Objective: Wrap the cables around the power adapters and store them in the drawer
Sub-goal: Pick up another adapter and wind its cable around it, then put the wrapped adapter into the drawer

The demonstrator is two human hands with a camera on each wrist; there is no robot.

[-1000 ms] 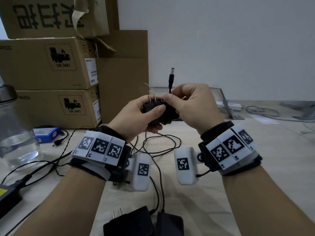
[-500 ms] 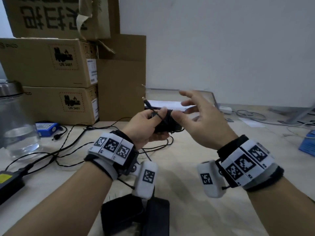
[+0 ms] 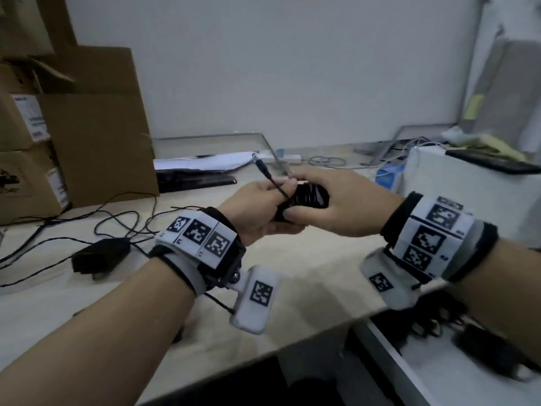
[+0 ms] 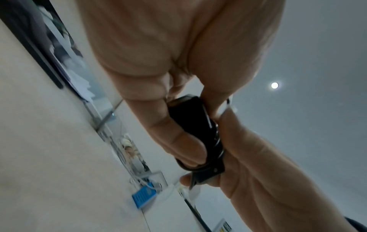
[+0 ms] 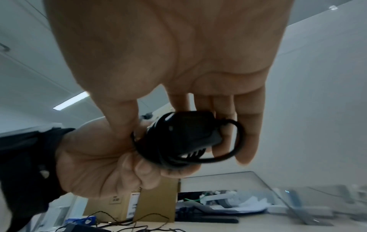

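– fingers (image 3: 288, 187) of the left hand (image 3: 257, 212)?
– curled round the black power adapter (image 3: 304, 200), cable wound on it, plug end (image 3: 261, 168) sticking up.
– right hand (image 3: 336, 206)?
– pinching the same adapter, above the tabletop (image 3: 307, 259). drawer (image 3: 409, 367) open, lower right.

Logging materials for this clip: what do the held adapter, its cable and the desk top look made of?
Power adapter: black moulded plastic, likely matte, with vent slots.
Cable: thin black, rubbery-looking sheath, bends in tight loops; plug tip looks like metal.
Desk top: pale wood-look surface with faint grain, possibly laminate.
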